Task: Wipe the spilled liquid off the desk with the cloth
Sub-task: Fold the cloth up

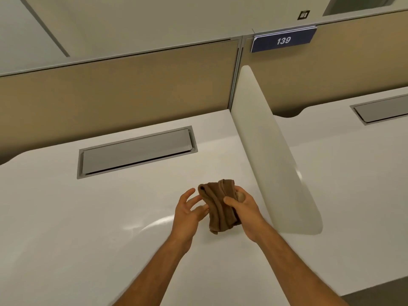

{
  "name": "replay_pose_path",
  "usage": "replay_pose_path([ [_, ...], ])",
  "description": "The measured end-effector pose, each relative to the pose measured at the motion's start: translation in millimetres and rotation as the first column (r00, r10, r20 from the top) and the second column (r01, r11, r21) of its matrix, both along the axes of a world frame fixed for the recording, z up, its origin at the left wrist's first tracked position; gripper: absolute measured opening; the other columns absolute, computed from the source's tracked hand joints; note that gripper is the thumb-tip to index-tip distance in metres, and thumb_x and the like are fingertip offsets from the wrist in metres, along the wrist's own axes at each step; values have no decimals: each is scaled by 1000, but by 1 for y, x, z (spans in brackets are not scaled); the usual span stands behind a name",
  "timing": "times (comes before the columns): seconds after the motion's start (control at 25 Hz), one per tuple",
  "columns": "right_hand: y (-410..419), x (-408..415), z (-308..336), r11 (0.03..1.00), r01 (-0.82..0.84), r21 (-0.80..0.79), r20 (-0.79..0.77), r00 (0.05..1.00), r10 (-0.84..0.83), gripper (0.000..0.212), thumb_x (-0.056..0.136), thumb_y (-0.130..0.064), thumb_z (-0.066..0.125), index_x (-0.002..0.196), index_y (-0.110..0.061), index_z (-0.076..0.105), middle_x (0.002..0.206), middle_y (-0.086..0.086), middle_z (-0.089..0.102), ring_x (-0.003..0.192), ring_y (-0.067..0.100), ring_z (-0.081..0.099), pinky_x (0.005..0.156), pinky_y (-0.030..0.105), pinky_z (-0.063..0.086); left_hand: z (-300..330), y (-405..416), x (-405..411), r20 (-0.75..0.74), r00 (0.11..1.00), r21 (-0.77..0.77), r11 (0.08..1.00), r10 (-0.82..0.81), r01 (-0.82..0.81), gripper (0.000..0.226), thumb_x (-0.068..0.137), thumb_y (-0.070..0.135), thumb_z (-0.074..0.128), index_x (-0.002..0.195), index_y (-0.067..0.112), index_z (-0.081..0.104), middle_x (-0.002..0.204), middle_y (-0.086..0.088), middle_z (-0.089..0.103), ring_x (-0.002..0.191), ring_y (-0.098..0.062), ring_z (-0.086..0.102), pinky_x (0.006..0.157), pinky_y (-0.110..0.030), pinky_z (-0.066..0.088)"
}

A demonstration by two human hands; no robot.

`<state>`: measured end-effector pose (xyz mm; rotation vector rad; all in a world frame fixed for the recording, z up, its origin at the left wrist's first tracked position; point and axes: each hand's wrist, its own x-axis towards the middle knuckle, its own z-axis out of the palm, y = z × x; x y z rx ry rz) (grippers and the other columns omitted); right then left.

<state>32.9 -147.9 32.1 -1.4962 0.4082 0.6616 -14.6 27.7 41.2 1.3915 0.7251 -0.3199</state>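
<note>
A bunched brown cloth (218, 206) hangs above the white desk (88, 217), held up off its surface. My right hand (241, 206) is shut on the cloth's right side, thumb across the front. My left hand (189, 213) is just to the left of the cloth with its fingers spread, fingertips close to the fabric but holding nothing. A faint glossy streak (154, 223) shows on the desk below and left of my left hand; I cannot tell if it is liquid or a light reflection.
A white rounded divider panel (271, 155) stands upright right of my hands, separating a neighbouring desk (353, 173). A grey cable hatch (136, 151) is set into the desk behind. A tan partition wall (110, 93) with a blue "139" sign (283, 40) backs the desk.
</note>
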Motion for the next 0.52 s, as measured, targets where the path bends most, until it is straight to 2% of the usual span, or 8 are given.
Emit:
replay_pose_path([
  [0.08,-2,11,-7,998,-69,-11,27,997,69,49,86,-27,81,130,-30,59,119,-4,72,108,18,71,92,39,61,-9,-12,13,8,1000,-21,1000,6,-6,60,94,5,72,141,35,51,140,2,67,120,-21,70,101,-37,58],
  [0.16,-7,24,-19,995,-80,-61,82,993,85,57,80,-23,86,128,-31,56,118,-6,70,107,13,70,90,32,60,-16,-27,28,4,1000,-72,997,-23,24,56,98,9,66,143,35,48,140,6,66,120,-17,70,96,-29,59],
  [0.28,-20,51,-45,997,-4,-81,86,996,11,47,85,-5,75,124,-26,60,117,3,71,106,20,70,82,27,59,-28,-46,52,-36,994,-139,986,-99,93,46,106,15,53,143,37,40,126,21,70,118,-10,71,88,-19,57],
  [0.36,-28,67,-64,987,26,-161,82,997,-13,43,88,3,65,123,-21,61,119,11,71,105,25,69,79,29,58,-40,-55,61,-52,970,-100,968,-236,230,51,107,18,51,152,34,34,131,20,64,120,-5,66,82,-12,55],
  [0.44,-33,70,-83,940,2,-340,130,990,45,52,92,4,58,140,-16,53,137,13,63,117,28,64,96,40,56,-51,-62,61,-76,888,-10,891,-454,454,63,106,16,52,161,25,25,155,7,48,131,-5,53,94,-9,49],
  [0.52,-34,65,-92,847,-26,-530,210,964,162,65,97,-1,56,157,-14,33,156,10,45,137,29,49,114,45,42,-63,-68,57,-105,782,126,772,-614,623,70,105,14,54,165,23,20,166,1,35,144,-11,42,115,-21,39],
])
